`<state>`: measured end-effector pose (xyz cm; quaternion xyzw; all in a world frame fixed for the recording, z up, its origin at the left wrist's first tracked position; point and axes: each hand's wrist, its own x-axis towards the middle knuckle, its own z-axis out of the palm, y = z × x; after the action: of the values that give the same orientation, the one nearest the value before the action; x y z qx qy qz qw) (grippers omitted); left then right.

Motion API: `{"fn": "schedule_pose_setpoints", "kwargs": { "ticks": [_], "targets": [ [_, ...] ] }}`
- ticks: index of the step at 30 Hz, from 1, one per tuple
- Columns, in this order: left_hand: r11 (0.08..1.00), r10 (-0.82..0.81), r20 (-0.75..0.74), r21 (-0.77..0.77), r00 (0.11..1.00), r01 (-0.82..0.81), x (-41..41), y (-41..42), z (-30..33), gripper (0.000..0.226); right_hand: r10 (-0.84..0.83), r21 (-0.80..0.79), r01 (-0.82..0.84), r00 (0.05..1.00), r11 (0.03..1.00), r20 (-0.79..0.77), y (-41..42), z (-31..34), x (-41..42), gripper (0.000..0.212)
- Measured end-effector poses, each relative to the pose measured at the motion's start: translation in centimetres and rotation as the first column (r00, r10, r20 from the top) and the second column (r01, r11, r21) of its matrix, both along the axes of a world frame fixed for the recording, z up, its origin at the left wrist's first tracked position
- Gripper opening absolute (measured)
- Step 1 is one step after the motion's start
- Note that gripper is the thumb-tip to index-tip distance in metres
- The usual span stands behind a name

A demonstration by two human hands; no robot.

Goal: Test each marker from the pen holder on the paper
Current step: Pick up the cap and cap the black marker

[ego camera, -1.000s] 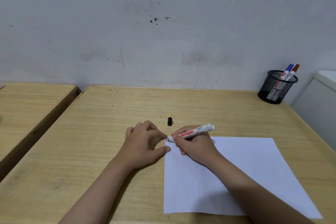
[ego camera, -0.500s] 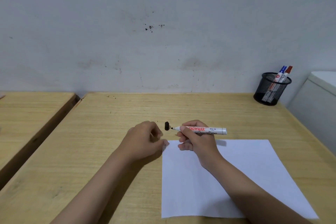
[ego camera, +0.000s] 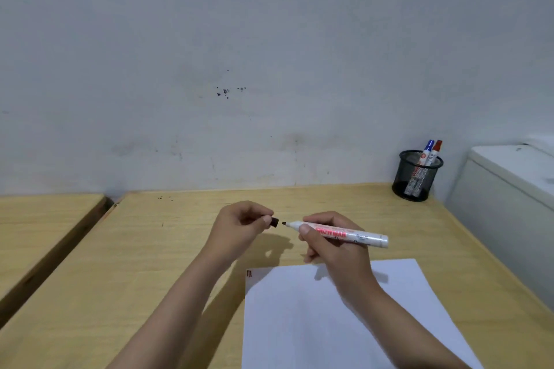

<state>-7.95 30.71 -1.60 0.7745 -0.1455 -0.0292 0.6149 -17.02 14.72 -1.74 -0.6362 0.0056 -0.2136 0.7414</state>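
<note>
Recapping step, by the look of it. Right hand (ego camera: 332,244) grips the marker (ego camera: 341,234) mid-barrel, fingers wrapped tight. Barrel lies roughly level, long axis running left-right, dark tip pointing at the left hand (ego camera: 239,226). Left hand pinches the black cap (ego camera: 275,222) between thumb and fingertips, open end apparently facing the tip, hard to confirm at this resolution.

Key relation: cap sits just left of the marker tip, nearly on the barrel's axis, small gap, not touching. Both are held above the tabletop (ego camera: 135,249), beyond the paper's far edge.

Paper (ego camera: 329,323) lies flat below the marker, with a small dark mark (ego camera: 249,273) at its far left corner, so one test seems done.

Pen holder (ego camera: 417,175) stands well right of the marker at the tabletop's back corner, two markers upright in it: blue cap (ego camera: 429,145), red cap (ego camera: 438,145). Right hand is the nearer one to it.

Next move likely a straight push along the axis; any tilt of the cap would jam it on the tip.
</note>
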Motion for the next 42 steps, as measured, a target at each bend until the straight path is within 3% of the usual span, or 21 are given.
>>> {"fn": "schedule_pose_setpoints", "kwargs": {
  "ticks": [2, 5, 16, 21, 27, 30, 33, 35, 36, 38, 40, 42],
  "targets": [
    [0.971, -0.102, -0.112, -0.227, 0.989, 0.075, -0.9, -0.4, 1.6, 0.011, -0.020, -0.029, 0.021, 0.999, 0.999, 0.026, -0.7, 0.4, -0.4, 0.009],
    [0.933, -0.197, -0.172, -0.335, 0.965, 0.131, -2.2, -1.2, 3.0, 0.014, -0.035, -0.039, 0.038, 0.998, 0.999, 0.061, -1.3, 1.2, -1.1, 0.012],
    [0.925, -0.319, -0.128, -0.257, 0.939, 0.279, -5.5, -2.3, 5.2, 0.003, 0.023, -0.151, -0.011, 0.997, 0.988, 0.077, -2.5, 3.4, -4.0, 0.010],
    [0.925, -0.313, -0.003, -0.230, 0.950, 0.304, -7.4, -1.9, 6.9, 0.011, 0.050, -0.080, -0.038, 0.986, 0.996, 0.156, -2.2, 5.0, -5.9, 0.012],
    [0.919, -0.270, 0.115, -0.267, 0.956, 0.291, -10.0, -1.7, 8.3, 0.017, 0.058, -0.112, -0.032, 0.969, 0.993, 0.240, -2.0, 5.8, -7.3, 0.016],
    [0.941, -0.210, 0.174, -0.230, 0.962, 0.247, -10.7, -2.2, 9.0, 0.008, 0.124, -0.010, -0.124, 0.972, 0.992, 0.200, -2.1, 5.8, -7.0, 0.017],
    [0.971, -0.113, 0.231, -0.181, 0.966, 0.157, -10.4, -3.2, 9.5, 0.004, 0.303, 0.356, -0.316, 0.948, 0.879, 0.093, -2.0, 5.1, -6.0, 0.045],
    [0.979, -0.058, 0.249, -0.177, 0.967, 0.105, -9.7, -3.8, 9.6, 0.006, 0.377, 0.465, -0.322, 0.926, 0.825, -0.028, -2.0, 5.0, -5.8, 0.049],
    [0.981, -0.031, 0.253, -0.179, 0.967, 0.078, -9.2, -3.9, 9.5, 0.006, 0.385, 0.431, -0.308, 0.917, 0.848, -0.102, -2.1, 5.1, -5.9, 0.044],
    [0.984, 0.007, 0.256, -0.173, 0.967, 0.038, -8.5, -4.1, 9.4, 0.007, 0.261, 0.221, -0.223, 0.952, 0.950, -0.163, -2.8, 5.4, -6.3, 0.028],
    [0.989, 0.020, 0.257, -0.146, 0.966, 0.019, -7.9, -4.5, 9.3, 0.007, 0.042, -0.018, -0.043, 0.999, 0.999, -0.019, -4.0, 5.9, -6.6, 0.016],
    [0.994, 0.006, 0.254, -0.103, 0.967, 0.021, -7.5, -5.4, 9.1, 0.008, -0.157, -0.282, 0.211, 0.967, 0.936, 0.200, -5.5, 6.3, -6.4, 0.020]
  ]
}}
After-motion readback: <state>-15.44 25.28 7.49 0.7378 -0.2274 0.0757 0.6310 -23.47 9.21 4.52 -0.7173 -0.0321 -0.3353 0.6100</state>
